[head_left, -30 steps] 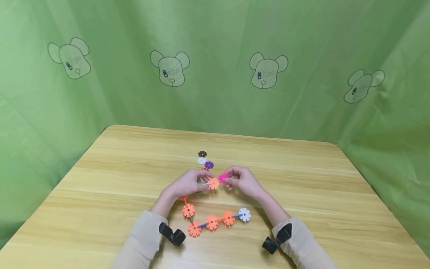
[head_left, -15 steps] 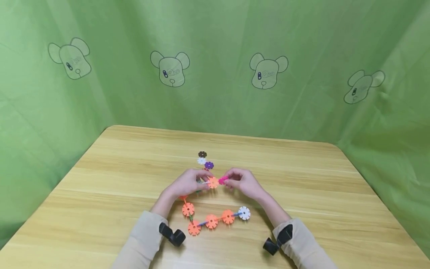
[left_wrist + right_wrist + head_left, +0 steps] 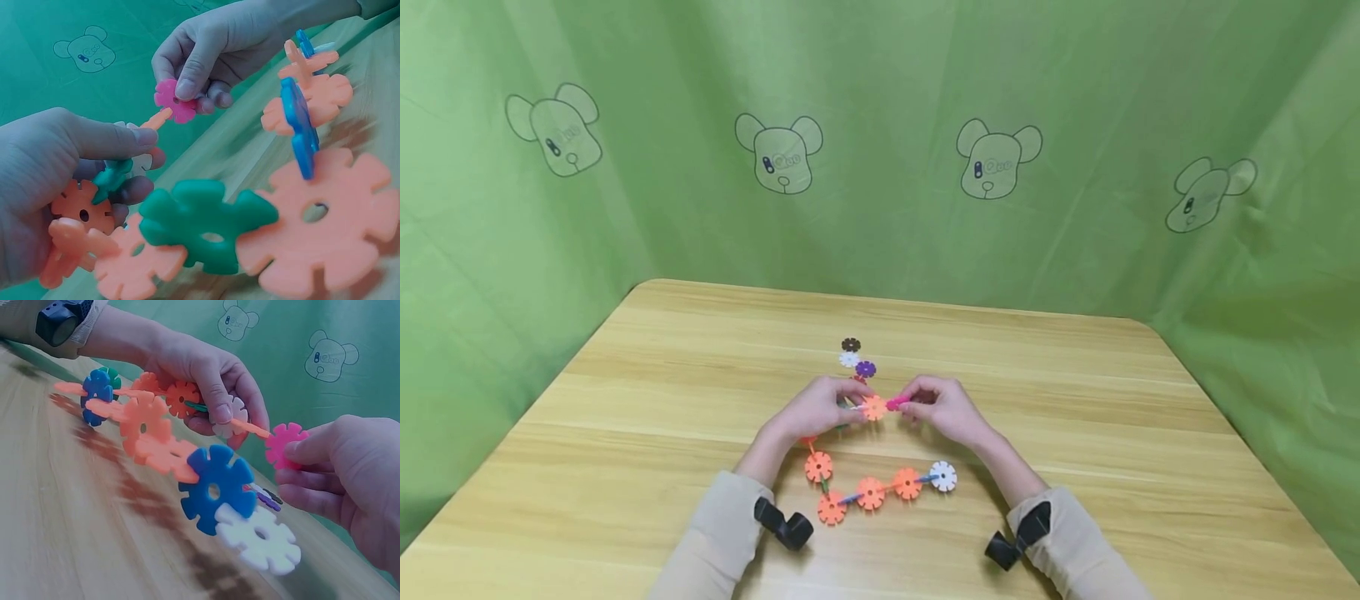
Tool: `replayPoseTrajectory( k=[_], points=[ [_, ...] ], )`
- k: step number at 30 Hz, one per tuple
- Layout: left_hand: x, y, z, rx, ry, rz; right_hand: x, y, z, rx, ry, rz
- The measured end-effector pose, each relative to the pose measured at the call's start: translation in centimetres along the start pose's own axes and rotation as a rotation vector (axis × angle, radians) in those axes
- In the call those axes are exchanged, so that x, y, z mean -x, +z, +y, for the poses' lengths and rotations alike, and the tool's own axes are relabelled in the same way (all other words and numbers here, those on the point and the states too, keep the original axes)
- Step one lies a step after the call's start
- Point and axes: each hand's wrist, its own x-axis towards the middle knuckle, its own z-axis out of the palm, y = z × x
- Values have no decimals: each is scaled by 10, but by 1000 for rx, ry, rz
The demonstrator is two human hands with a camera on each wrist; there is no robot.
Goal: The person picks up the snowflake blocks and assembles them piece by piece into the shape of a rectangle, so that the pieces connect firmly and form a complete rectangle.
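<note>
Surface (image 3: pixel 1097 400): you have a pale wood-grain top, its two far corners rounded.
Curtain (image 3: pixel 880 250): green cloth hangs in folds beyond the far edge and along both sides of you.
Leftmost bear-head print (image 3: pixel 568 137): you see it tilted, its outline dark.
Middle bear-head prints (image 3: pixel 784 158): you face two, almost upright, well apart.
Rightmost bear-head print (image 3: pixel 1202 198): it leans and looks narrower to you.
Lettering (image 3: pixel 997 166): too faint for you to read surely.

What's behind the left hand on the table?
Beyond the left hand: a brown disc, a white disc, a purple disc and part of a red piece, whose rest is covered.
</note>
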Motion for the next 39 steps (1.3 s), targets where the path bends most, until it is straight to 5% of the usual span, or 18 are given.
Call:
replayPoseTrajectory(
  k=[18, 29, 39],
  points=[
    [-1, 1, 0, -21, -1, 5, -8, 1, 25, 73, -78, 19],
    [-3, 4, 0, -26, 42, -3, 3, 8, -15, 132, -143, 30],
    [-1, 3, 1, -5, 45, 6, -5, 9, 18, 60, -90, 31]
  ],
)
